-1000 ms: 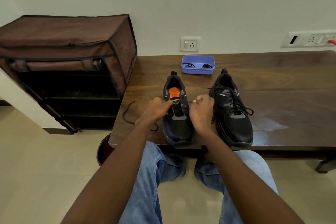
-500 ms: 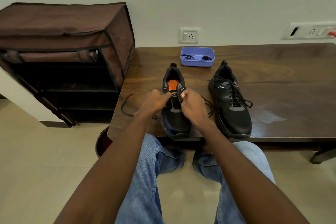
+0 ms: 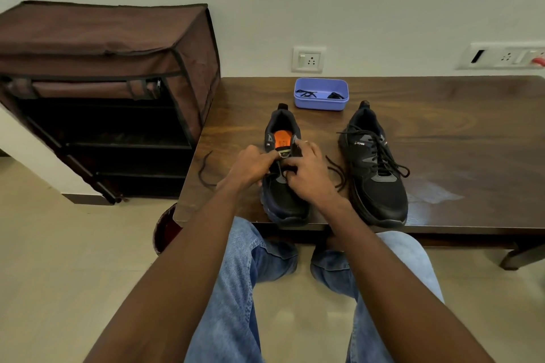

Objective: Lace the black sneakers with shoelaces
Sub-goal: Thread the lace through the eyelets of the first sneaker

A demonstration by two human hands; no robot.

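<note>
Two black sneakers stand on the dark wooden table, toes toward me. The left sneaker shows an orange insole and its eyelets are only partly laced. My left hand pinches its tongue and lace on the left side. My right hand grips the shoe's right upper edge and the black shoelace, whose loose end trails right onto the table. Another loose lace end lies left of the shoe. The right sneaker is fully laced.
A blue plastic tray with black lace bits sits behind the shoes by the wall. A brown fabric shoe rack stands left of the table. A dark round object sits on the floor under the table's corner. My knees are at the table's front edge.
My right hand moved from pulling the lace tip out to the right back onto the shoe's upper edge. The lace now lies slack between the two shoes. My left hand stayed put.
</note>
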